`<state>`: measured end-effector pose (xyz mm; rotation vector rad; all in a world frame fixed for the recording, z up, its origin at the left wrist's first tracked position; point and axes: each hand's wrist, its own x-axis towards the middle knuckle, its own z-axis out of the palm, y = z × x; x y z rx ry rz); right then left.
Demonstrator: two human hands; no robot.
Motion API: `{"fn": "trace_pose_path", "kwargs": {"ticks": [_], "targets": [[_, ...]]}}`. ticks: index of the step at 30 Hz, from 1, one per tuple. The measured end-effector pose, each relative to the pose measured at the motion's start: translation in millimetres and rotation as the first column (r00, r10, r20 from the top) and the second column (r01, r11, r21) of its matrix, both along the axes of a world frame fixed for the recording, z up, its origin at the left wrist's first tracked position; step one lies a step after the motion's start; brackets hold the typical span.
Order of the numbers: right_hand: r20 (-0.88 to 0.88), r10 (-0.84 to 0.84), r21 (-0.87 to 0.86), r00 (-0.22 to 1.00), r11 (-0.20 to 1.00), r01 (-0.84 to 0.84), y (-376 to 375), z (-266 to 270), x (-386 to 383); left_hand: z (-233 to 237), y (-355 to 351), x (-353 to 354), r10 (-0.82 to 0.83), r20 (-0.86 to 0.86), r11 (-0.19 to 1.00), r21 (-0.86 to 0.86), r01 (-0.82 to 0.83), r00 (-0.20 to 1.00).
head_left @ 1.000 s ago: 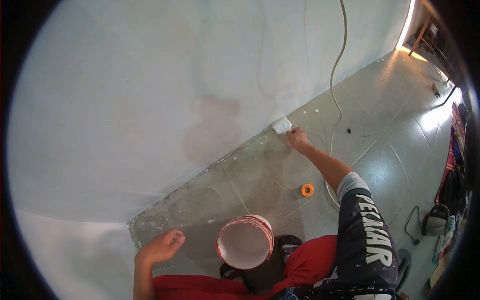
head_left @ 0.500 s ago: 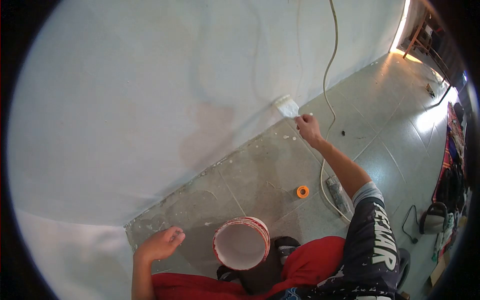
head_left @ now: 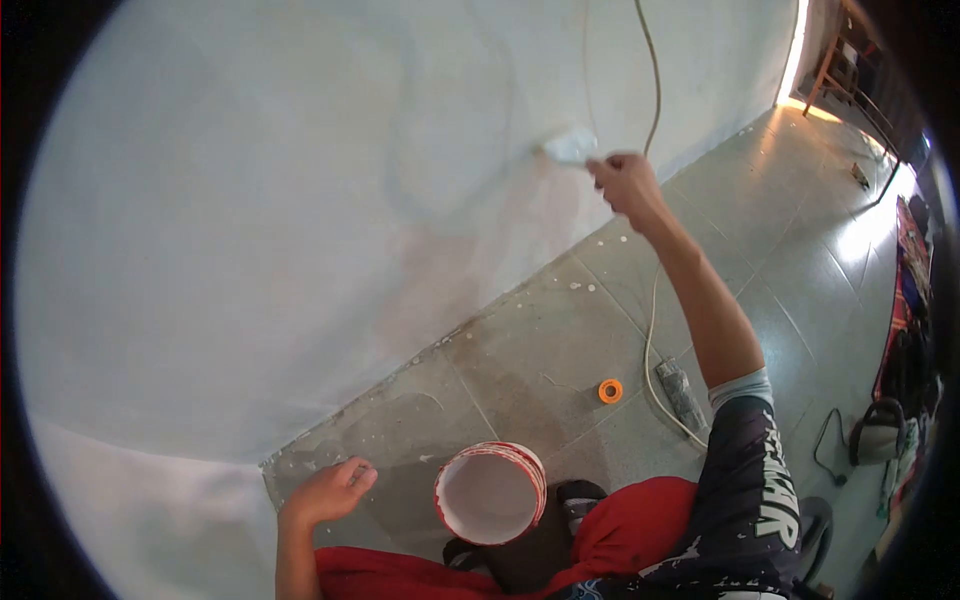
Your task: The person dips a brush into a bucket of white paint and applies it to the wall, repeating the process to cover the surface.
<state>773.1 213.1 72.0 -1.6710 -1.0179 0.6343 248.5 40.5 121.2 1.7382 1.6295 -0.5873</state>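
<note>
A paintbrush (head_left: pixel 570 147) with pale bristles is held by its handle in my right hand (head_left: pixel 625 185), fingers closed round it. Its bristles are at the white wall (head_left: pixel 250 220), above the floor line, and look slightly blurred. My left hand (head_left: pixel 335 490) hangs over the floor left of the bucket, empty, with its fingers loosely curled and the thumb apart. Between my feet stands a paint bucket (head_left: pixel 492 495) with a red-streaked rim and whitish paint inside.
A pale cable (head_left: pixel 653 300) runs down the wall and across the floor to a grey power strip (head_left: pixel 682 395). Beside it lies an orange tape roll (head_left: pixel 610 391). A kettle-like appliance (head_left: pixel 878 432) and bundled cloth (head_left: pixel 905 290) are at the right. White paint spots dot the tiles (head_left: pixel 540 350).
My right hand has moved the paintbrush up the wall, away from the floor edge. My left hand stays beside the bucket. The view has shifted slightly.
</note>
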Motion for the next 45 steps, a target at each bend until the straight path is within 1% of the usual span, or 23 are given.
{"fn": "trace_pose_path", "kwargs": {"ticks": [4,6,8,11,13,14,16,18,19,21,23,24,25,28,31,34,35,37,39,41,43,44,45], "targets": [[-0.134,0.064,0.235,0.989,0.971,-0.031,-12,62,-1,-9,7,2,-0.068,-0.001,0.998,0.014,0.068,0.998],[-0.21,0.112,0.316,0.971,0.948,-0.041,-10,57,-5,-7,8,9,-0.066,0.0,0.998,0.007,0.066,0.998],[-0.173,0.09,0.219,0.981,0.974,-0.051,6,7,-16,-4,8,10,-0.056,0.004,0.998,0.004,0.056,0.998],[-0.336,0.109,0.057,0.936,0.994,-0.095,4,-71,-32,-4,3,4,-0.043,0.025,0.999,-0.007,0.043,0.999],[-0.367,0.097,0.002,0.925,0.995,-0.104,4,-97,-22,-5,1,-1,-0.017,0.022,0.999,-0.032,0.018,1.0],[-0.386,0.092,-0.104,0.918,0.984,-0.143,3,-109,-13,-4,-1,-1,-0.017,0.025,0.999,-0.037,0.018,1.0],[-0.402,0.086,-0.198,0.912,0.964,-0.179,-3,-107,-5,1,-1,1,-0.008,0.01,1.0,-0.014,0.008,1.0],[-0.242,0.068,-0.389,0.968,0.907,-0.161,-7,-98,0,-2,-2,-1,-0.028,0.014,1.0,0.005,0.028,1.0],[-0.236,0.071,-0.386,0.969,0.909,-0.16,-8,-84,0,-3,-2,-1,-0.051,0.015,0.999,0.018,0.05,0.999],[-0.042,0.126,-0.497,0.991,0.858,-0.13,-1,-52,6,1,-2,6,-0.071,0.038,0.997,0.035,0.07,0.997],[0.11,0.102,-0.218,0.989,0.973,-0.076,22,-23,17,4,-1,15,-0.092,0.056,0.995,0.048,0.09,0.994],[0.196,0.121,-0.207,0.973,0.975,-0.079,18,26,10,5,-1,18,-0.102,0.062,0.994,0.052,0.099,0.993],[0.096,0.049,-0.119,0.994,0.992,-0.038,11,62,6,6,-3,18,-0.108,0.065,0.993,0.052,0.105,0.992],[-0.036,0.13,0.273,0.991,0.955,-0.115,5,110,16,2,-4,13,-0.129,0.054,0.99,0.063,0.126,0.99],[-0.043,0.165,0.352,0.985,0.925,-0.139,-4,133,11,7,-4,12,-0.083,0.049,0.996,0.045,0.08,0.995],[-0.123,0.189,0.256,0.974,0.954,-0.153,11,79,4,6,-7,8,-0.098,0.077,0.992,0.085,0.092,0.992],[-0.112,0.128,0.105,0.985,0.988,-0.116,14,46,-3,8,-9,8,-0.089,0.08,0.993,0.089,0.081,0.993],[-0.273,0.123,0.02,0.954,0.992,-0.122,10,-27,-10,15,-13,12,-0.093,0.077,0.994,0.072,0.088,0.993],[-0.285,0.095,-0.207,0.954,0.966,-0.158,3,-64,-7,16,-16,13,-0.087,0.083,0.994,0.074,0.081,0.993],[-0.278,0.096,-0.298,0.956,0.938,-0.18,4,-96,6,18,-17,11,-0.095,0.074,0.993,0.077,0.089,0.993],[-0.25,0.106,-0.42,0.962,0.884,-0.206,0,-87,4,18,-19,9,-0.089,0.048,0.993,0.08,0.085,0.995],[-0.249,0.109,-0.417,0.962,0.885,-0.208,-1,-70,1,19,-20,8,-0.087,0.048,0.993,0.084,0.083,0.995],[-0.139,0.123,-0.378,0.983,0.911,-0.167,0,-48,-3,19,-21,6,-0.095,0.045,0.991,0.095,0.091,0.994]]}}
